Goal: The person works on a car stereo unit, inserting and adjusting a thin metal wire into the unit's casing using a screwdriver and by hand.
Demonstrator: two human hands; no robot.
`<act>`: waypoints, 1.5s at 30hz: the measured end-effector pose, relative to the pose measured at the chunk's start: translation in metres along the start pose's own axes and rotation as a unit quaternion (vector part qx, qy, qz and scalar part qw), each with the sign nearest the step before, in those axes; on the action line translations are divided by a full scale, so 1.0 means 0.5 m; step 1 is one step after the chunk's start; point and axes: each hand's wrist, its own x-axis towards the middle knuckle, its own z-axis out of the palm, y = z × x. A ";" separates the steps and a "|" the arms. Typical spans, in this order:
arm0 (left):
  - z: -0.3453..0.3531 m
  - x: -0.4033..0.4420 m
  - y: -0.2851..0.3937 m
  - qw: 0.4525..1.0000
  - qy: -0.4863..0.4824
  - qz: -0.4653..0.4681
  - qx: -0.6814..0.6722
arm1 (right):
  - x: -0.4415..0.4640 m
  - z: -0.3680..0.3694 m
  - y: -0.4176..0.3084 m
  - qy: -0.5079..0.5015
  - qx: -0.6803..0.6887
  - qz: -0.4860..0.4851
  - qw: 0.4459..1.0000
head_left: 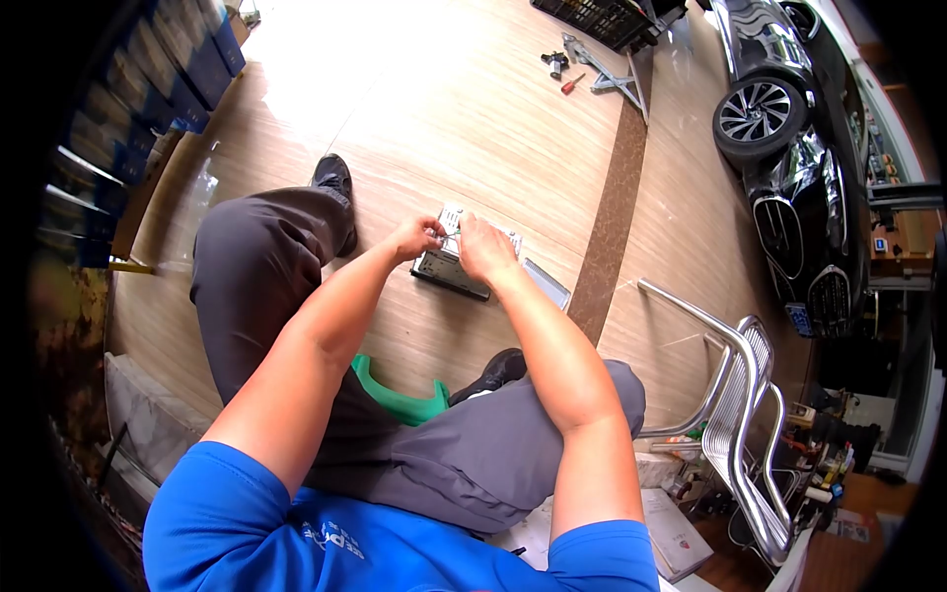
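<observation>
A silver metal box unit with a dark front edge (452,275), resembling a car stereo, rests on the floor between my feet. Over its top, my left hand (418,239) is closed in a pinch. My right hand (486,249) is closed just beside it, fingers pointing down at the unit. Something thin and small shows between the fingertips, too small to name. My right hand covers part of the unit's top. Right of the unit lies a flat silver panel (546,284).
A green plastic stool (400,403) is beneath me. Farther off lie a red-handled tool (573,84), a small black part (555,64) and a metal bracket (621,84), near a black crate (602,18). A metal chair (735,395) and a black car (789,197) stand right.
</observation>
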 end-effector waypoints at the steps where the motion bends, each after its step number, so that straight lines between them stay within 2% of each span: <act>1: -0.001 0.002 -0.003 1.000 0.000 0.001 0.008 | 0.001 0.000 -0.001 0.009 0.003 0.006 1.000; 7: -0.001 0.007 -0.012 0.999 0.013 0.013 0.034 | 0.011 0.016 0.006 0.051 0.003 0.043 0.998; 45: 0.003 -0.006 0.011 0.999 0.004 -0.007 0.041 | 0.008 0.022 -0.003 0.055 0.001 0.048 0.997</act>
